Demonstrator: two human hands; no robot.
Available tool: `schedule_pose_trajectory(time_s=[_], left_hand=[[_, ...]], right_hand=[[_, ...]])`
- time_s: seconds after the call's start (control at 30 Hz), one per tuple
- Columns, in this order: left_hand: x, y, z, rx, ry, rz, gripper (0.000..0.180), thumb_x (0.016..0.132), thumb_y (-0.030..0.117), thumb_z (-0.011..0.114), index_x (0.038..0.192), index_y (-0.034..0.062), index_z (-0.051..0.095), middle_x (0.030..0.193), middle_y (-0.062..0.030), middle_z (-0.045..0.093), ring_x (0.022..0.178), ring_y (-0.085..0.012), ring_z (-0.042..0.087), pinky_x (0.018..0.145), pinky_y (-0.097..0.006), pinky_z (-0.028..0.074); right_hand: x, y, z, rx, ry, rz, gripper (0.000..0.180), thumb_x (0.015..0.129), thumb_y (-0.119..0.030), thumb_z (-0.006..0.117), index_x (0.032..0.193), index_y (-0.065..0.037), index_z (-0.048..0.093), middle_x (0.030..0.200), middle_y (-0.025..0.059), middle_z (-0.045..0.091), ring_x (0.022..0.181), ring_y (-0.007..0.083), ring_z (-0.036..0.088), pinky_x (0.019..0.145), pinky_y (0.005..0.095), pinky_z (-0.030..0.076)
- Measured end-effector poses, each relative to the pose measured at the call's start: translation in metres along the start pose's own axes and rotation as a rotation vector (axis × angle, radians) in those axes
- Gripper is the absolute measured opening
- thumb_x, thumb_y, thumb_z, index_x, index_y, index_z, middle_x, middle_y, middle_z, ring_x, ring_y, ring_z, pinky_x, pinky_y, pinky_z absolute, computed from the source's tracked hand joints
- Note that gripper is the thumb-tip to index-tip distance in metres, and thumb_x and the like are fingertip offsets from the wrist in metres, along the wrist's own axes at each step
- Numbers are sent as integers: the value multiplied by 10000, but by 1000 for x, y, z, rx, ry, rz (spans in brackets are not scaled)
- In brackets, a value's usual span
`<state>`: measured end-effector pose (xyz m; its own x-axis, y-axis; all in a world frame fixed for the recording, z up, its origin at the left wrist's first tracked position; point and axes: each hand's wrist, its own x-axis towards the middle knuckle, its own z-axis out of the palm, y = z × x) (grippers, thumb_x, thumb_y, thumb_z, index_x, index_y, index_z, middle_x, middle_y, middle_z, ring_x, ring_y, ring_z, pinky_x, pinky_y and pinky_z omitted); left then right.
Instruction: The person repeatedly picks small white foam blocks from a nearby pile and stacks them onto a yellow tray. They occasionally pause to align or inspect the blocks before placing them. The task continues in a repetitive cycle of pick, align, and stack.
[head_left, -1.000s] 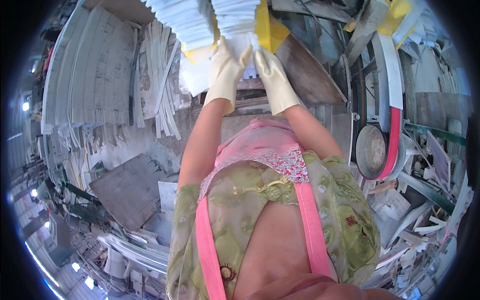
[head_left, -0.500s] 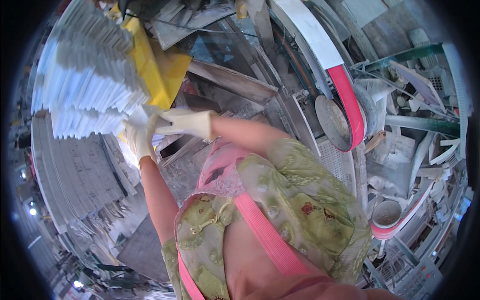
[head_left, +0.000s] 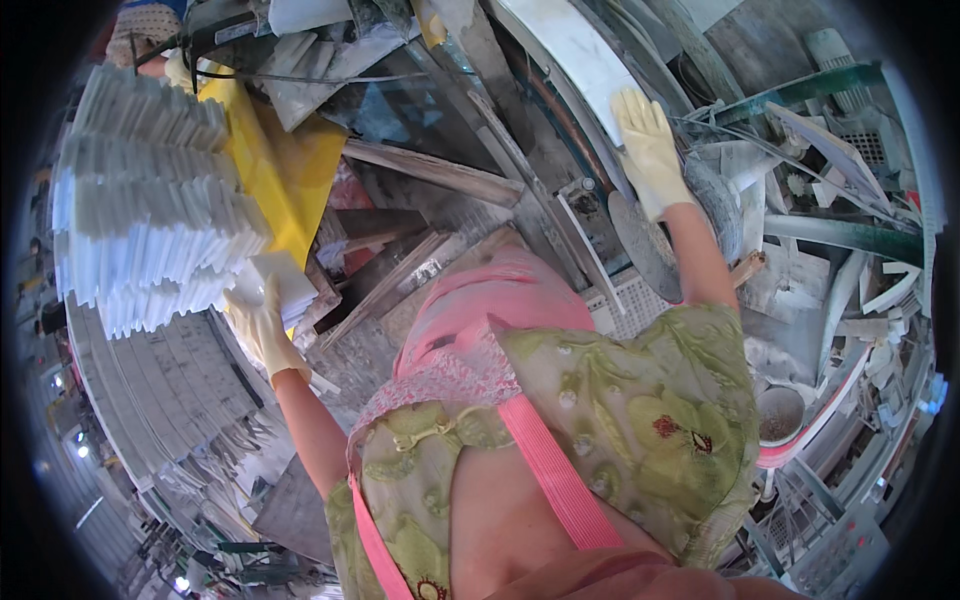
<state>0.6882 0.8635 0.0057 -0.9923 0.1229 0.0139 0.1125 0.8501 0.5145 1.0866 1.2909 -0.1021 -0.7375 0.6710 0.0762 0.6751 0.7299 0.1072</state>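
Note:
My left hand (head_left: 262, 325), in a cream glove, is closed on a white tile (head_left: 278, 280), with the thumb across its face. That tile is beside the near end of tall stacked rows of thin white tiles (head_left: 150, 220). My right hand (head_left: 650, 150), gloved the same way, is stretched out with its fingers extended flat. It rests over the near end of a long white strip (head_left: 570, 55) on a narrow conveyor. My right hand and forearm hide most of the pink belt there. A grey roller (head_left: 640, 235) shows beside my right wrist.
Yellow sheeting (head_left: 275, 180) hangs beside the tile rows. Wooden boards (head_left: 435, 170) lie between my arms. At the far left, another person's gloved hand (head_left: 180, 70) shows behind the rows. Green rails (head_left: 840, 232) and scrap pieces crowd the right side.
My right hand has left the tile beside my left hand and swung far right to the conveyor. My left hand stays at the tile, slightly lower in view. The view has shifted.

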Motion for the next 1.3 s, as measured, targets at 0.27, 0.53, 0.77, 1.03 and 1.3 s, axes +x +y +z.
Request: schedule_pose_trajectory(time_s=[0.27,0.53,0.77,1.03,1.3], left_hand=[[10,-17,5,-45,18,79,907,825,472,786,1525,32,412,1491,-204,477,1393,-341,453,1150,-382,361],[32,-37,11,35,-8,152,1017,776,414,860,1540,-42,368,1522,-206,481,1399,-306,483,1158,-376,379],[27,-25,11,168,7,50,1162,674,621,802,1540,-22,370,1417,-253,556,1297,-397,556,1073,-439,460],[25,-23,2,197,3,25,1089,675,673,790,1471,16,443,1332,-262,584,1207,-403,605,987,-436,518],[28,-38,6,206,52,147,1171,695,726,776,1511,-16,384,1185,-272,638,1063,-425,665,867,-459,562]], right_hand=[[28,15,7,58,354,-100,570,916,-137,589,1455,7,470,1434,212,558,1328,315,550,1160,413,399],[74,9,-10,-24,231,-239,688,865,-247,705,1478,-33,477,1475,159,538,1390,288,477,1176,432,341],[105,0,5,-149,146,-175,895,801,-64,674,1580,31,244,1595,223,364,1484,328,353,1212,444,276],[105,-27,-44,213,-79,152,612,935,-194,634,1459,61,448,1390,263,569,1324,353,536,1100,461,406],[97,-193,-104,1235,-39,43,420,964,-301,657,1202,41,710,1065,133,740,954,180,682,834,337,528]])
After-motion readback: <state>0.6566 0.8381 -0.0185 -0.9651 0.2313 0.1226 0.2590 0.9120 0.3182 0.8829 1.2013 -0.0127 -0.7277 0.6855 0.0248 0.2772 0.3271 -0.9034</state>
